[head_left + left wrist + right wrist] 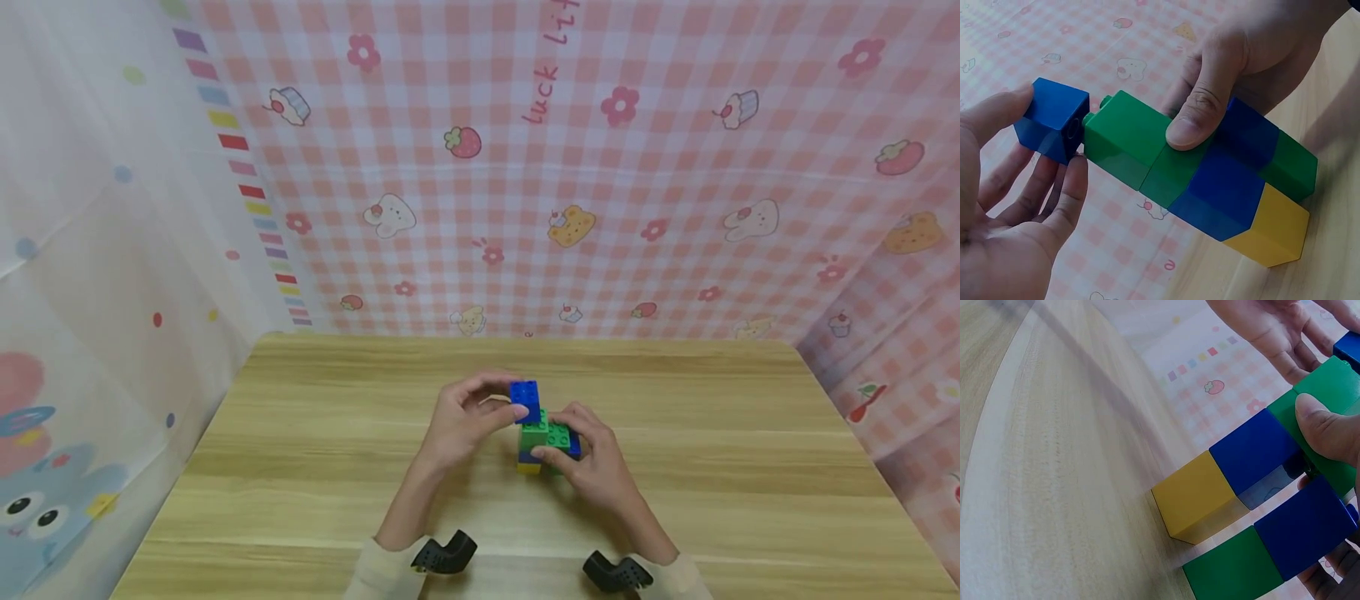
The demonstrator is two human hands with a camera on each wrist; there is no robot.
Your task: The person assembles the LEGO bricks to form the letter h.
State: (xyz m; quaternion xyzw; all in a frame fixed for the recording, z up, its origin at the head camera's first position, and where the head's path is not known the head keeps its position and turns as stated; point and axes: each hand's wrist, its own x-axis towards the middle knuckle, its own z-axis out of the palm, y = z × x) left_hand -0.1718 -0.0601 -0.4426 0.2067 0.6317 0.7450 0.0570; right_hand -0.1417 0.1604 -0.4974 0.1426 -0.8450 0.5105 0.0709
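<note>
My left hand [465, 425] pinches a blue brick [1054, 112] between thumb and fingers, hollow side toward the studs of the top green brick [1125, 134]. The blue brick sits slightly tilted at those studs; whether it touches them I cannot tell. With thumb in front and fingers behind, my right hand [596, 462] grips the brick structure around a lower green brick [1172, 175]. Beneath that are two columns: a blue brick [1219, 194] over a yellow brick [1200, 497], and another blue brick [1304, 528] over a green brick [1235, 569]. The structure stands upright on the table.
The wooden table [315, 450] extends around both hands. A pink checked cloth [510, 267] hangs behind it, and a white patterned cloth [150, 250] hangs at the left. Black wrist mounts [446, 552] sit on both forearms.
</note>
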